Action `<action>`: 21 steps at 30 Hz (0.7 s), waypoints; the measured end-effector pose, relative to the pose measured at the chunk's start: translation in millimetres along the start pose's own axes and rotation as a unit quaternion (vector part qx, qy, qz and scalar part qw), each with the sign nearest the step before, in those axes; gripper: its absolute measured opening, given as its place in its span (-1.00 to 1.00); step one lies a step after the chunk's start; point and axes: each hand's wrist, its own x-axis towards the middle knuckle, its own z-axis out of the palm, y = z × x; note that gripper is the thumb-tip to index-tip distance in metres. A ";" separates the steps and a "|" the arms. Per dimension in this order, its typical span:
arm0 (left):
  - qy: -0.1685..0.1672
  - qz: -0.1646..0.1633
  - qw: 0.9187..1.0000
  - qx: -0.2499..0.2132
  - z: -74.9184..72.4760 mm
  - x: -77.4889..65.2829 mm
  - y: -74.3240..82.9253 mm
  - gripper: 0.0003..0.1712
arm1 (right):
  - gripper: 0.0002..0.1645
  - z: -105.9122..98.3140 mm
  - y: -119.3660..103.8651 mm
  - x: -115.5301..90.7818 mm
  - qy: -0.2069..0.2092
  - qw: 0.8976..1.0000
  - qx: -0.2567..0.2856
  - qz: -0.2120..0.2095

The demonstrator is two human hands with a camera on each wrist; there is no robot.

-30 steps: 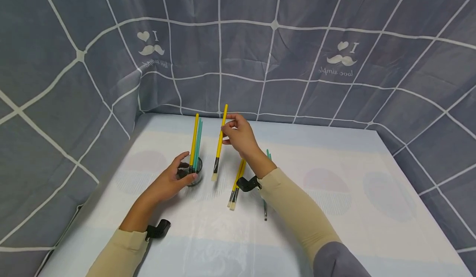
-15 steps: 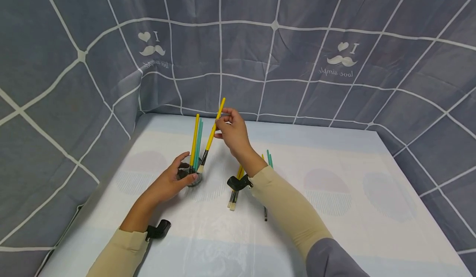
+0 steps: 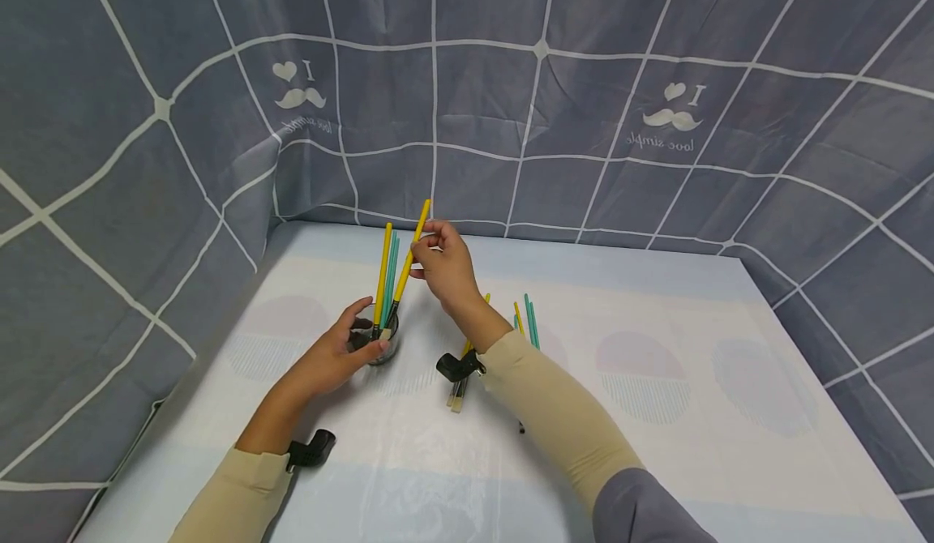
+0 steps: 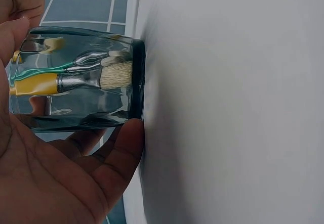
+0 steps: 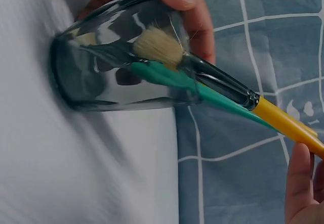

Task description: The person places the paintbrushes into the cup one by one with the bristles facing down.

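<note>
A clear glass stands upright on the table, its side steadied in my left hand, thumb and fingers curled around it. Inside it are a yellow paintbrush and green paintbrushes, bristles down. My right hand pinches another yellow paintbrush by its handle. This brush leans to the right, its black ferrule crossing the glass's rim and its pale bristles inside the mouth. In the left wrist view, the flat bristles of the other yellow brush sit near the glass's base.
Yellow paintbrushes lie on the table, partly under my right wrist. Green brushes and a thin yellow one lie further right, half hidden by the forearm. A grey checked curtain surrounds the table's back and sides.
My right hand has moved left and then slightly down, bringing the yellow paintbrush from beside the glass into its mouth. My left hand and the glass have stayed in place.
</note>
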 end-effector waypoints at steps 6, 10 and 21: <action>0.003 -0.003 1.000 0.007 -0.1 0.8 0.2 -0.02 | -0.68 3.8 7.4 -4.6 -0.011 0.999 -0.038 -0.015; 0.007 -0.001 1.000 0.009 -1.1 0.2 0.0 -0.02 | -0.69 7.8 13.9 -9.8 -0.031 0.997 -0.063 -0.023; -0.001 0.016 1.000 -0.007 -2.2 1.0 -0.4 -0.05 | -0.70 12.5 22.4 -16.5 -0.039 0.993 -0.103 -0.035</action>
